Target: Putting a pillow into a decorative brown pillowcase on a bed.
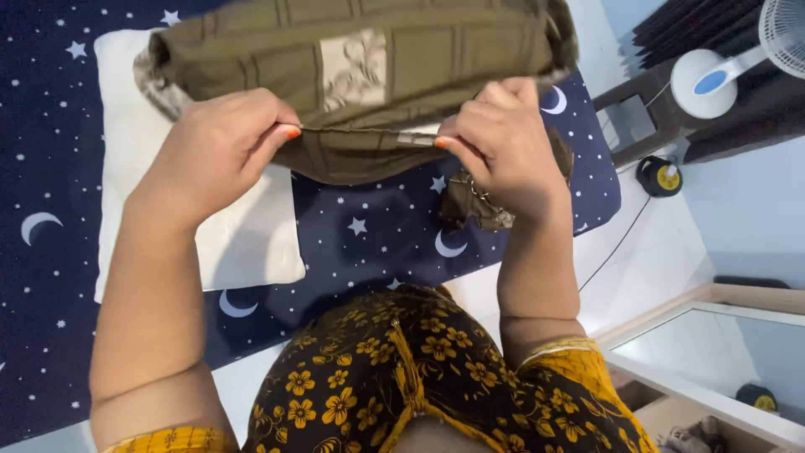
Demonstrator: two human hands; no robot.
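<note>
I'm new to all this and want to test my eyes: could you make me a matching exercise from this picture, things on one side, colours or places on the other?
Things:
1. cushion cover
2. pillow
3. bedsheet
4. fan

Descriptions:
A. navy with stars and moons
B. plain white, lying on the bed
C. olive-brown, pinched by left hand and right hand
D. white, top right corner

Pairs: 1-C, 2-B, 3-A, 4-D

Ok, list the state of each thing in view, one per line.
Olive cushion cover: held up by its edge, opening pinched shut.
Left hand: pinching the cover's edge.
Right hand: pinching the cover's edge.
White pillow: lying flat on the bedsheet, partly hidden by the cover.
Starry bedsheet: spread out.
Fan: standing; running or not, cannot tell.
</note>
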